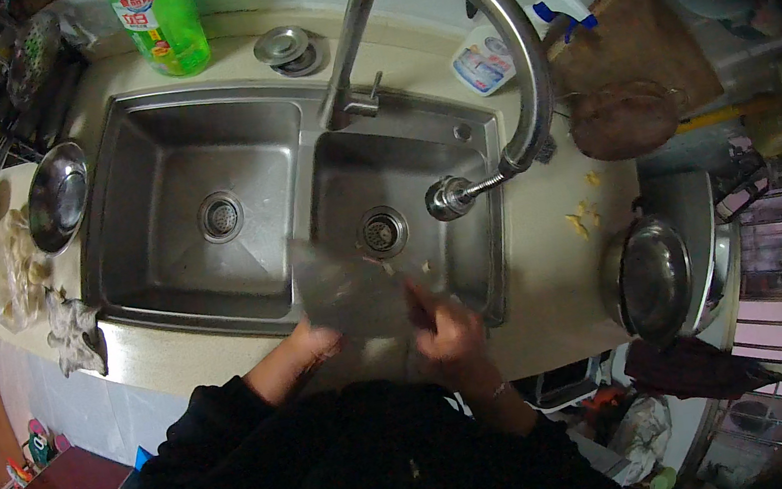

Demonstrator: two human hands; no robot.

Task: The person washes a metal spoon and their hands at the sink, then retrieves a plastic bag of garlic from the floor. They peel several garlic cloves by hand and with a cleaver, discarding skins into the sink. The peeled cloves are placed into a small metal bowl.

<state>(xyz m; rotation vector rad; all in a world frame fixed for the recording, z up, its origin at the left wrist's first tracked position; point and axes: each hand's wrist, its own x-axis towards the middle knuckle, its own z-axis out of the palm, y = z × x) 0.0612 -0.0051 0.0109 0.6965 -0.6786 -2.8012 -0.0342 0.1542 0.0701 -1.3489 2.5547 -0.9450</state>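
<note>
In my right hand point(450, 334) is the dark handle of a broad-bladed kitchen cleaver point(352, 288), which is blurred. The blade lies over the front edge of the double stainless steel sink point(295, 183). My left hand point(315, 343) is at the blade's left lower side; blur hides whether its fingers grip the blade. Small pale scraps lie near the drain strainer point(383, 232) of the right basin. Above that basin hangs the spray head point(448, 198) of the curved metal faucet point(519, 35).
Behind the sink stand a green detergent bottle point(166, 35) and a spray bottle point(485, 59). A metal bowl point(59, 197) and a grey rag point(74, 333) are left. Yellowish scraps point(577, 223) and a steel basin point(654, 277) are right.
</note>
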